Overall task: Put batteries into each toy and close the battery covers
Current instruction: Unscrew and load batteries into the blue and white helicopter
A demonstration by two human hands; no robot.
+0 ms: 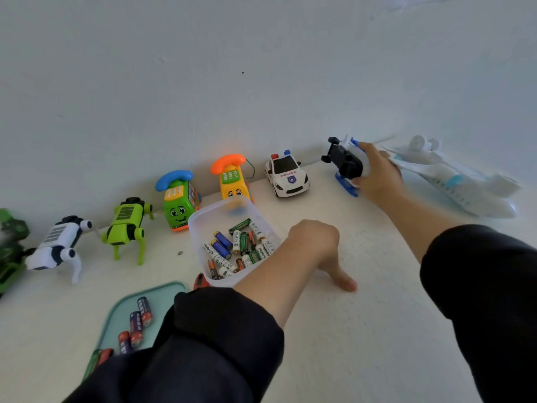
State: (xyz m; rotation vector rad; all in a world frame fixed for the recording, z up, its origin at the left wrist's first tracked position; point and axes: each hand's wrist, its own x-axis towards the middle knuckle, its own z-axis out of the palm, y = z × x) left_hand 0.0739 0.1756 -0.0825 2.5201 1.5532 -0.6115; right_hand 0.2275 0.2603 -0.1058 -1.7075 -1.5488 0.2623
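My right hand grips a white and blue toy at the back right and holds it tilted, so its black underside and blue skids show. My left hand lies on the table against the right rim of a clear plastic tub with several batteries inside. Its fingers are curled and its thumb points along the table; whether it holds anything is hidden. A white toy plane lies just right of the held toy.
Along the wall stand a police car, a yellow phone car, a green phone car, a green robot dog, a white robot dog and a dark green toy. A teal tray holds several batteries.
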